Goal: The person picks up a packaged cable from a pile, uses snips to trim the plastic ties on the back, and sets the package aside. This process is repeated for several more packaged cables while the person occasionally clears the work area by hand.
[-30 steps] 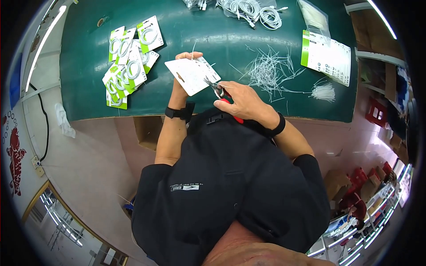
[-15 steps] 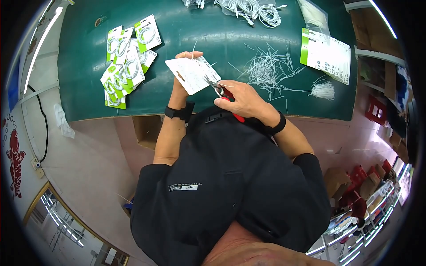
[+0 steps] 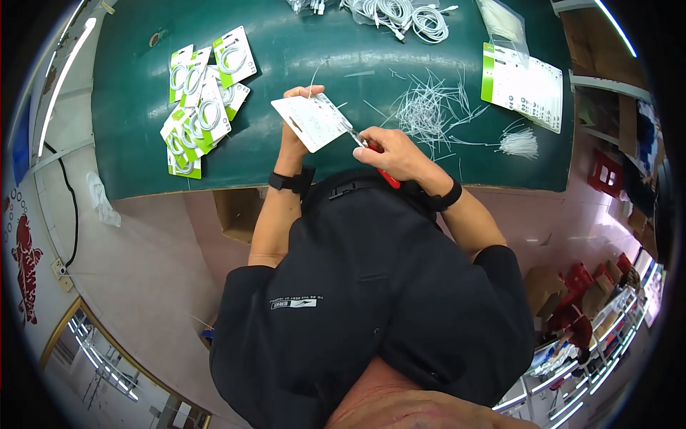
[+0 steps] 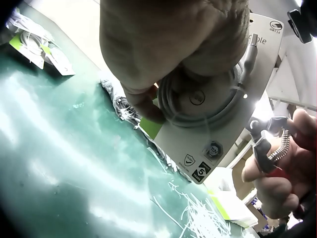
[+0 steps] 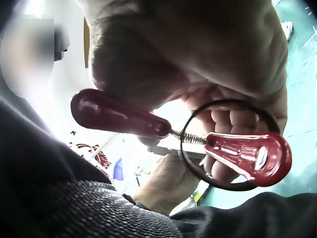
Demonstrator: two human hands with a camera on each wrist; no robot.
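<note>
My left hand (image 3: 306,91) holds a white packaging card (image 3: 311,121) tilted above the table, its fingers behind it. On the card's other face, in the left wrist view, a grey coiled cable (image 4: 198,120) lies under my fingers, with a clear tie near its plug. A thin white tie end sticks up past the card's top edge. My right hand (image 3: 396,154) grips red-handled cutting pliers (image 3: 389,179), whose tips point at the card's right edge. The left wrist view shows the plier jaws spread, apart from the card. A black loop (image 5: 185,158) rings one handle in the right wrist view.
Finished-looking carded cables (image 3: 214,107) are piled at the left of the green table (image 3: 300,43). Loose white ties (image 3: 425,114) lie scattered right of my hands, beside a tie bundle (image 3: 519,144). Cards (image 3: 525,89), a clear bag (image 3: 504,25) and coiled cables (image 3: 393,11) lie farther out.
The pliers have drawn back to the right, from over the card's face to its edge, and my right hand moved with them. The card has shifted slightly right.
</note>
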